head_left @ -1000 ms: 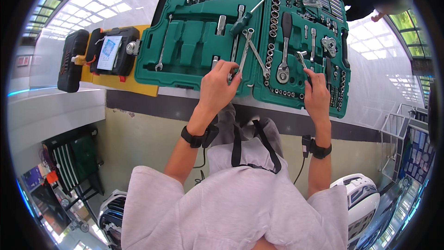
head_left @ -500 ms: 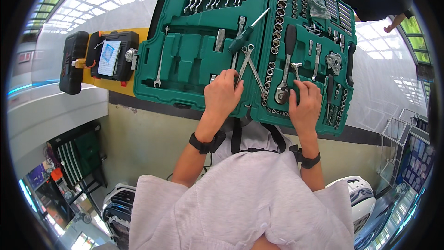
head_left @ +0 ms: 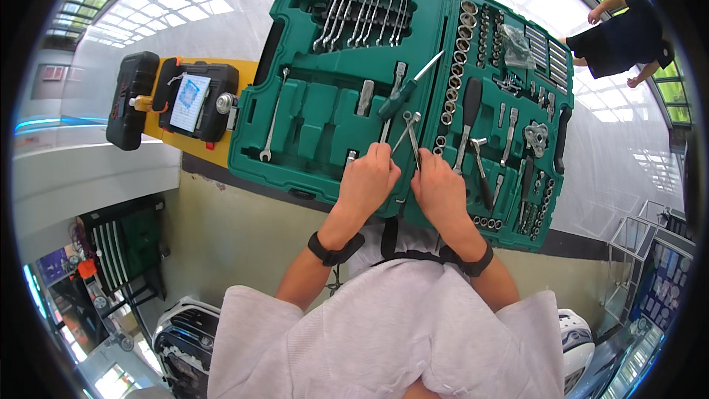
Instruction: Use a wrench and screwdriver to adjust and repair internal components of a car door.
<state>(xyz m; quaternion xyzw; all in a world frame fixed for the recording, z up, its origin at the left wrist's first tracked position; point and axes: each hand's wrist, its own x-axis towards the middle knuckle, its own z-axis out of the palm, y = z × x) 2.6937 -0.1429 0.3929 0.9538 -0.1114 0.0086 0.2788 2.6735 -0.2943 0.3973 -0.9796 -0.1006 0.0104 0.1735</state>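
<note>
Over the hinge side of an open green tool case (head_left: 295, 177), my two hands work close together. My left hand (head_left: 368, 181) is closed, its fingertips at the lower end of a combination wrench (head_left: 402, 139). My right hand (head_left: 442, 191) pinches a second wrench (head_left: 416, 146), which crosses the first near their upper ends. Just above lies a green-handled screwdriver (head_left: 399, 98) across the left half. Right of my right hand lie a large black-handled ratchet (head_left: 471, 107) and a smaller dark-handled tool with a metal crosspiece (head_left: 481, 166).
Several wrenches (head_left: 362, 15) fill the upper left rack; a long wrench (head_left: 275, 118) lies lower left. Sockets (head_left: 456, 59) line the right half, near a plastic bag (head_left: 517, 48). A black case (head_left: 199, 103) sits at left. Another person (head_left: 620, 37) stands at far right.
My right hand has moved left from the smaller dark-handled tool to the crossed wrenches and pinches one. My left hand stays by the other. The case appears lower in view.
</note>
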